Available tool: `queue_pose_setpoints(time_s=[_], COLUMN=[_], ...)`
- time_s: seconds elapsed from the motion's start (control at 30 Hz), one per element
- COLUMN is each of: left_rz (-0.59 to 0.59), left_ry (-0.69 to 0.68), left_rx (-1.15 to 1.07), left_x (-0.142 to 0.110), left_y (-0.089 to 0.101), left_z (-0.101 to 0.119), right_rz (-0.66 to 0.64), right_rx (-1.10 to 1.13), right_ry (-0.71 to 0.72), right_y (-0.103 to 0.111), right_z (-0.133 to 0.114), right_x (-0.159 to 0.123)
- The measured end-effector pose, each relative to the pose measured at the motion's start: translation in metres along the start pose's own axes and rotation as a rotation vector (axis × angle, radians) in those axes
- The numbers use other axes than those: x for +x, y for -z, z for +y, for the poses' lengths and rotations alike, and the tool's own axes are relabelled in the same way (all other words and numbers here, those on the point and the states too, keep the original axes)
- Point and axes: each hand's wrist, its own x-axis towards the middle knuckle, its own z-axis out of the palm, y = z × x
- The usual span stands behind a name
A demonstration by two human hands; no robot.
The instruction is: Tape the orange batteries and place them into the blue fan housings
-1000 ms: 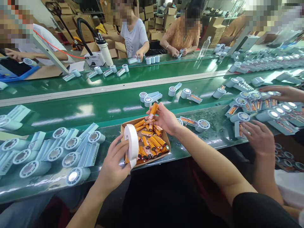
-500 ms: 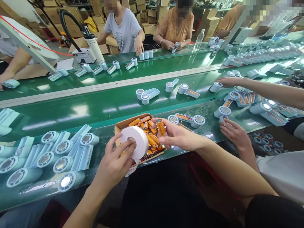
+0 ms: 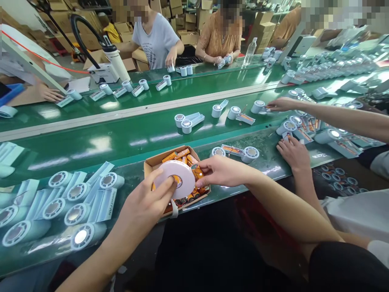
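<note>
My left hand (image 3: 147, 198) is closed on a roll of white tape (image 3: 186, 172), with fingers pushed into its core. A loose tape end hangs below the roll. My right hand (image 3: 223, 170) pinches an orange battery (image 3: 197, 172) against the roll's right side, partly hidden by my fingers. Under both hands stands an open cardboard box (image 3: 149, 165) of orange batteries (image 3: 183, 153). To its right on the bench lie light-blue fan housings (image 3: 251, 153) with wires and a battery. Several more light-blue housings (image 3: 82, 237) lie at the left.
A green conveyor belt (image 3: 127, 134) runs behind the box, carrying several housings (image 3: 186, 126). A co-worker's hands (image 3: 293, 152) handle housings at the right. Across the belt, other people work beside a white machine with a black hose (image 3: 117, 65) and a clear bottle (image 3: 251, 52).
The roll has turned flatter and shifted right, meeting the battery in my right hand. The neighbouring co-worker's far hand has moved left with a housing on the belt.
</note>
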Motion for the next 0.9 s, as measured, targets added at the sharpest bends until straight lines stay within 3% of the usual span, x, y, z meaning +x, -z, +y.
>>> queue_pose_setpoints(time_s=[0.07,0.13,0.3,0.33,0.4,0.5,0.57,0.63,0.77,0.83,0.9], left_rz=[-0.008,-0.015,0.008,0.011,-0.018,-0.06,-0.049,-0.017,0.137,0.227,0.248], left_ry=[-0.015,-0.002,0.242,0.259,0.202,0.037,-0.029,-0.051,0.092,0.181,0.208], left_rx=[0.022,0.042,0.014,-0.012,-0.069,-0.125,-0.132,-0.122,-0.137,-0.213,-0.341], left_x=[0.009,0.015,0.013,0.011,0.01,0.016,0.022,0.029,0.045,0.05,0.049], left_y=[0.004,0.003,-0.018,-0.022,-0.025,-0.021,-0.016,-0.014,-0.017,-0.022,-0.028], left_z=[0.004,0.009,0.02,0.02,0.018,0.008,0.0,-0.004,0.022,0.042,0.052], right_rz=[-0.039,0.009,0.404,0.449,0.42,0.22,0.185,0.319,0.891,1.018,1.086], right_rx=[0.24,0.516,0.998,1.016,0.957,0.743,0.704,0.83,1.237,1.326,1.31], right_ry=[-0.011,-0.01,0.076,0.074,0.025,-0.074,-0.082,-0.028,0.151,0.184,0.23], right_y=[-0.001,-0.011,-0.063,-0.071,-0.073,-0.051,-0.037,-0.035,-0.067,-0.072,-0.054], right_z=[0.009,0.018,0.035,0.038,0.044,0.049,0.048,0.043,0.038,0.042,0.051], right_x=[0.004,0.009,0.016,0.015,0.01,0.002,0.002,0.008,0.028,0.031,0.024])
